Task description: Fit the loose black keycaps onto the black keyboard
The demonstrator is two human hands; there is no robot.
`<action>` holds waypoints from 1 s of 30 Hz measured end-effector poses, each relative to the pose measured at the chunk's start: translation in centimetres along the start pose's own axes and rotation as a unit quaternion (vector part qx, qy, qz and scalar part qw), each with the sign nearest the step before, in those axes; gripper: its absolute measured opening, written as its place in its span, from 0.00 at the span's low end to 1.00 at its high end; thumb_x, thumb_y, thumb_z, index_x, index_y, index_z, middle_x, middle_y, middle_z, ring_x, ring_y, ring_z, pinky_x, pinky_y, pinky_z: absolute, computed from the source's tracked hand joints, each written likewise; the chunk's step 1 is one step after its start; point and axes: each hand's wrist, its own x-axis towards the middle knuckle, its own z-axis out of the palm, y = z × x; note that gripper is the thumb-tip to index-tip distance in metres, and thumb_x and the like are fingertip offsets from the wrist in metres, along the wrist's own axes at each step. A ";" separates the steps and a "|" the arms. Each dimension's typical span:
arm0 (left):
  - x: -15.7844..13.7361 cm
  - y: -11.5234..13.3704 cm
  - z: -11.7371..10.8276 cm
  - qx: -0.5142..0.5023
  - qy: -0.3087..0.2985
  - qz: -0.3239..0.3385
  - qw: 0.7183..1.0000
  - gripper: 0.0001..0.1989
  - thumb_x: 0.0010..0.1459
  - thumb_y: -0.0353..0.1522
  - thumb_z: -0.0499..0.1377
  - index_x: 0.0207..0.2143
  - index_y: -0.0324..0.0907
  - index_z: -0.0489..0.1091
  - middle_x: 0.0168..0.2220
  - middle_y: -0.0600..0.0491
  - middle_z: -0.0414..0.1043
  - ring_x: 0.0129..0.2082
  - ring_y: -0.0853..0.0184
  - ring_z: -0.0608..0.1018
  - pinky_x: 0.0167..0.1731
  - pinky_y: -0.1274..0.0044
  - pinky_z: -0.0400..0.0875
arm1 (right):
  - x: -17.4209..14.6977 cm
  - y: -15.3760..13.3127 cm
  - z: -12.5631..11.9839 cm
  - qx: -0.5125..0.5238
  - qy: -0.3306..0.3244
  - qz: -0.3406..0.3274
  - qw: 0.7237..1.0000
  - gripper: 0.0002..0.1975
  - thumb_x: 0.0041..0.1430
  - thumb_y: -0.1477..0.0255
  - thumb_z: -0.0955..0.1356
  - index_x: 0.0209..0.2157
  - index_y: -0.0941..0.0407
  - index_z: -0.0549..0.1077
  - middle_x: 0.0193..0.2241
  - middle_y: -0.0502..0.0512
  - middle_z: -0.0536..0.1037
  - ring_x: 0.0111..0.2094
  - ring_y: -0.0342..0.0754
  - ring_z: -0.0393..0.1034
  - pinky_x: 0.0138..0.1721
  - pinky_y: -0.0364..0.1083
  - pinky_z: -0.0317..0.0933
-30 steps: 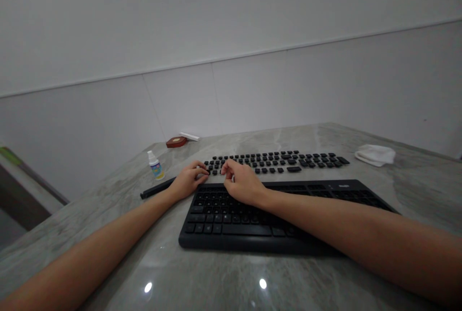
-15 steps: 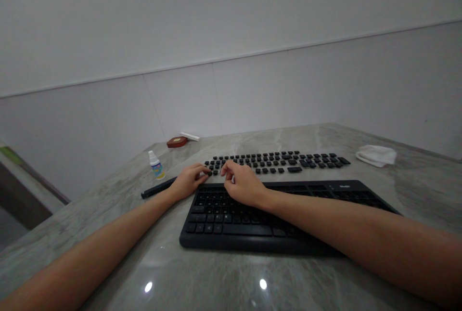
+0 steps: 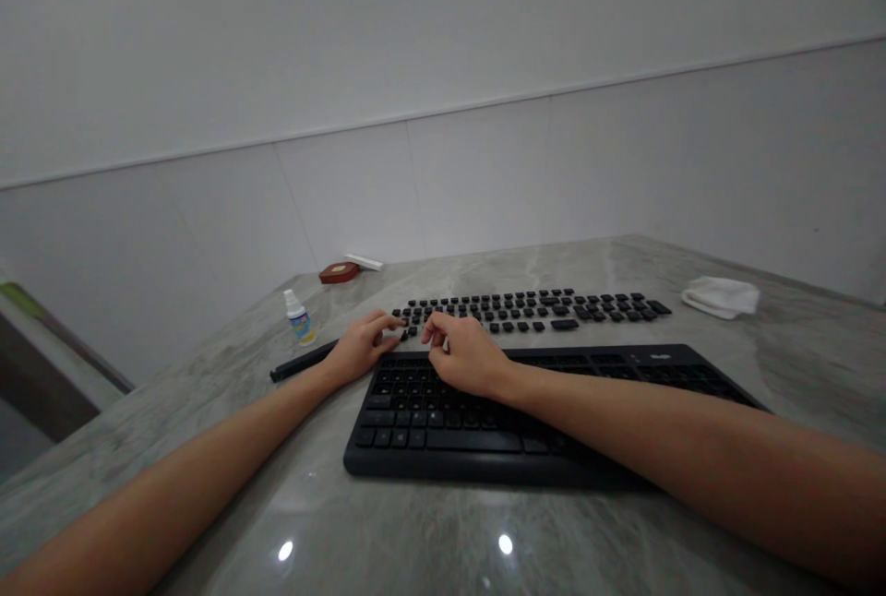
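Note:
A black keyboard (image 3: pixel 474 441) lies in front of me, its lower rows fitted with keys and its upper rows showing bare sockets. Beyond it, loose black keycaps (image 3: pixel 564 325) are laid out in rows on the table. My left hand (image 3: pixel 360 345) rests past the keyboard's upper left corner, thumb and index finger closed around a small black keycap (image 3: pixel 405 335) at the near end of the rows. Over the keyboard's upper left part, my right hand (image 3: pixel 467 351) is curled with its fingertips together; whatever they may hold is hidden.
A small spray bottle (image 3: pixel 300 317) and a long black strip (image 3: pixel 303 361) are on the left. Behind them lie a reddish-brown case (image 3: pixel 339 273) and a white bar (image 3: pixel 364 262). A folded white cloth (image 3: pixel 720 297) sits at the right, near the wall.
The left thumb and index finger have shifted slightly, and the keycap by their tips shows more clearly. My right hand stays curled in nearly the same place.

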 end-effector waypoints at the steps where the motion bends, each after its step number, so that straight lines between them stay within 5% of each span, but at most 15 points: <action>1: 0.0 0.0 0.0 -0.006 -0.007 0.005 1.000 0.13 0.64 0.35 0.58 0.48 0.43 0.75 0.41 0.51 0.73 0.29 0.68 0.73 0.36 0.75 0.70 | 0.0 0.0 0.0 0.000 0.000 0.001 1.000 0.12 0.50 0.84 0.65 0.34 0.57 0.74 0.26 0.50 0.76 0.28 0.45 0.69 0.35 0.42 0.58; 5: 0.2 0.0 0.0 -0.026 -0.025 0.012 0.999 0.11 0.63 0.35 0.59 0.45 0.44 0.79 0.43 0.49 0.75 0.36 0.65 0.76 0.39 0.74 0.71 | 0.1 0.2 0.1 0.000 0.000 0.005 1.000 0.12 0.49 0.84 0.66 0.34 0.57 0.75 0.26 0.50 0.76 0.27 0.44 0.68 0.33 0.42 0.57; 11: 0.3 0.2 -0.1 -0.057 0.000 -0.013 0.998 0.08 0.61 0.37 0.62 0.36 0.42 0.79 0.34 0.51 0.77 0.31 0.65 0.76 0.36 0.74 0.72 | 0.1 0.1 0.0 0.000 -0.006 0.009 1.000 0.12 0.49 0.85 0.66 0.34 0.58 0.76 0.26 0.50 0.76 0.26 0.43 0.67 0.32 0.42 0.56; 19: -3.1 4.9 -2.8 -0.123 0.085 -0.049 0.988 0.19 0.63 0.38 0.61 0.54 0.42 0.69 0.41 0.49 0.79 0.37 0.63 0.82 0.40 0.71 0.79 | 0.2 -0.1 0.2 0.000 -0.009 -0.006 1.000 0.09 0.53 0.81 0.67 0.36 0.59 0.75 0.26 0.50 0.78 0.24 0.42 0.67 0.30 0.41 0.57; 25: -8.7 8.3 -4.4 -0.079 0.057 -0.004 0.995 0.09 0.63 0.29 0.62 0.45 0.46 0.75 0.39 0.54 0.81 0.37 0.67 0.82 0.40 0.76 0.78 | -0.4 -0.6 0.2 -0.012 -0.079 -0.102 0.992 0.11 0.54 0.81 0.68 0.39 0.59 0.76 0.28 0.51 0.79 0.28 0.44 0.70 0.33 0.42 0.60; 30: -8.5 9.3 -4.0 -0.072 0.081 0.100 0.989 0.09 0.64 0.23 0.59 0.37 0.44 0.76 0.42 0.53 0.80 0.41 0.68 0.82 0.44 0.80 0.76 | -1.0 -1.0 -0.3 -0.065 -0.135 -0.204 0.968 0.11 0.55 0.80 0.67 0.40 0.60 0.77 0.35 0.57 0.80 0.35 0.49 0.73 0.38 0.44 0.61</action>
